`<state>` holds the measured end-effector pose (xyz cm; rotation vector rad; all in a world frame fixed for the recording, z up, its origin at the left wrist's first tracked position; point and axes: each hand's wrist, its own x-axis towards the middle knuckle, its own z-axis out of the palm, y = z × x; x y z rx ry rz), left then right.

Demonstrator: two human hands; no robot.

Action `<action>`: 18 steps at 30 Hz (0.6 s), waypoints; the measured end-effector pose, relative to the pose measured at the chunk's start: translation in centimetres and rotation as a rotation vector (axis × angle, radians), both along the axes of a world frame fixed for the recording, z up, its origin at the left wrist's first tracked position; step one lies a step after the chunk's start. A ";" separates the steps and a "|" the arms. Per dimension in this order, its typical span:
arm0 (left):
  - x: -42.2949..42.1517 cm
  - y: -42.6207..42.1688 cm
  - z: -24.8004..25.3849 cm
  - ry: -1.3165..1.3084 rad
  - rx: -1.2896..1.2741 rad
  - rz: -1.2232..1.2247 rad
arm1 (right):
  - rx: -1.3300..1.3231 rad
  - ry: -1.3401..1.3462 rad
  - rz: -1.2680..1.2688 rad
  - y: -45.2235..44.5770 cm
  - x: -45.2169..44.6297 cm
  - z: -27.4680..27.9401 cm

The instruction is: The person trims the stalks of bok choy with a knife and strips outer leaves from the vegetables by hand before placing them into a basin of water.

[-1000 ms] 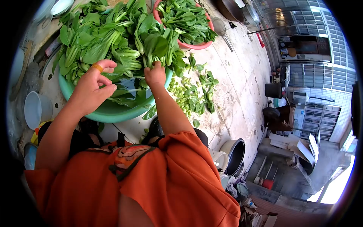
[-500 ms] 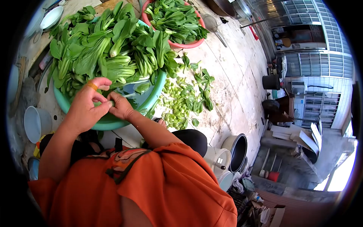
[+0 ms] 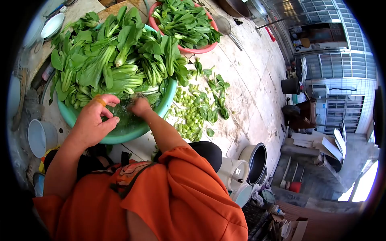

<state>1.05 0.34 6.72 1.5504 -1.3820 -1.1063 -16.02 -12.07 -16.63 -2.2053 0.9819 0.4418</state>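
A green basin [image 3: 113, 139] holds water and a big heap of leafy greens [image 3: 96, 66]. Over its near left rim is my left hand [image 3: 97, 119], fingers curled apart with nothing visible between them and an orange band on one finger. My right hand [image 3: 140, 107] is down at the water inside the basin, just below the heap. Splashing water hides its fingertips, so what they hold, if anything, does not show. Cut stem ends and loose leaves [image 3: 189, 116] lie on the tiled floor right of the basin.
A red basin [image 3: 209, 47] of greens stands beyond the green one, with a strainer [image 3: 223, 26] beside it. A pale bucket [image 3: 42, 137] is at the left. Near my right knee are a white container [image 3: 237, 175] and a dark-lined pot [image 3: 257, 162].
My right hand first left the heap and met my left hand over the basin. Since then it has moved right and down into the water, which now splashes.
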 end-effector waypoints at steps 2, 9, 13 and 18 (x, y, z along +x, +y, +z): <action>0.0 -0.1 -0.1 -0.027 -0.002 -0.014 | -0.107 -0.193 -0.548 0.1 -0.3 -0.4; 0.3 -0.3 -0.4 -0.091 0.047 -0.042 | -0.046 -0.074 -0.265 0.3 0.4 0.8; 0.6 -0.8 -0.3 -0.063 0.080 0.013 | -0.070 -0.053 -0.143 0.7 1.0 1.6; 2.0 -1.6 -1.3 -0.219 0.066 0.064 | -0.078 -0.238 -0.126 -1.2 2.1 6.8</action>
